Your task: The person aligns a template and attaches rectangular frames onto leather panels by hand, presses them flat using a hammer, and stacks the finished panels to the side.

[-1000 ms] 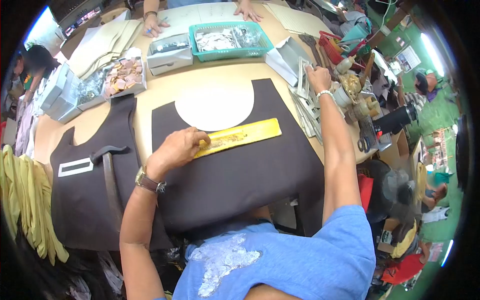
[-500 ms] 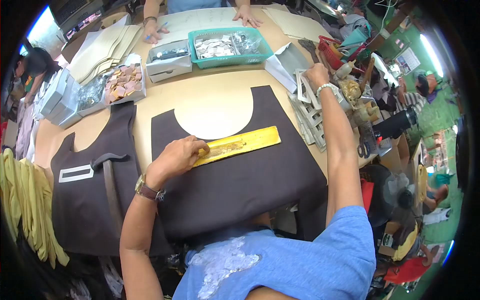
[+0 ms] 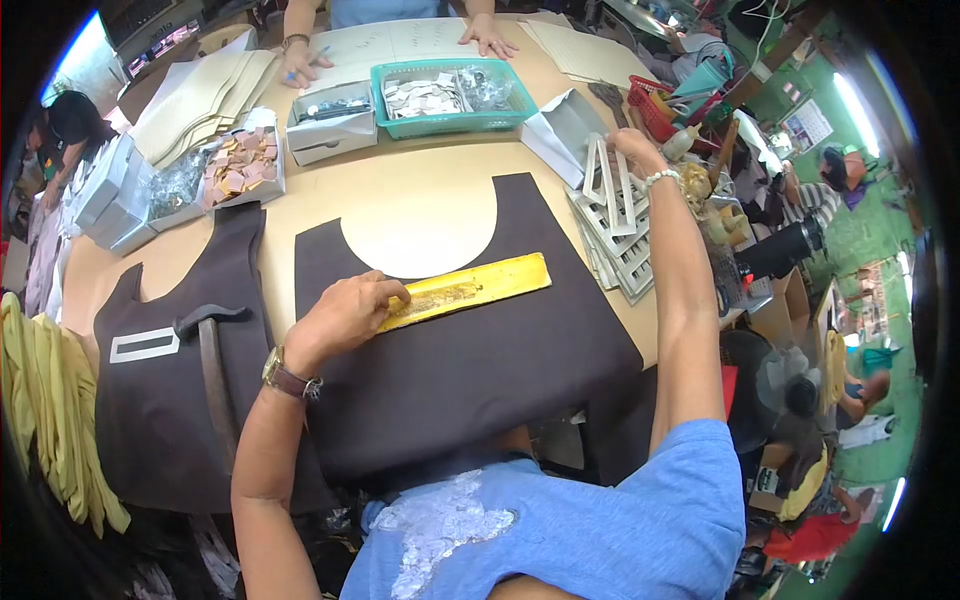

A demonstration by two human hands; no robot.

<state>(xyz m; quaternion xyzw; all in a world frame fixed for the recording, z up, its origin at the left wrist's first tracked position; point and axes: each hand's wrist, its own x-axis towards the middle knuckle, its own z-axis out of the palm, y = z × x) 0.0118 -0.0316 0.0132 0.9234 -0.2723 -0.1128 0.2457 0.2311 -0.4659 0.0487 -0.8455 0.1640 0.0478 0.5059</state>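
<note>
My left hand grips the left end of a long yellow bar with a worn brown patch. That bar lies slanted across a dark cloth piece with a curved neckline cutout. At the upper right, my right hand is closed on a white slotted frame, held over a fanned stack of similar frames. Its fingertips are partly hidden. Left of my left arm, a second dark cloth piece carries another white rectangular frame and a hammer.
Along the far side stand a box of tan pieces, a white box and a green basket. An open white box sits by the frames. Opposite, another person's hands rest on paper. Yellow cloth hangs at left.
My right hand has drawn slightly back and left, tilting the white frame over the stack. The left hand stays on the yellow bar. The whole view has shifted a little.
</note>
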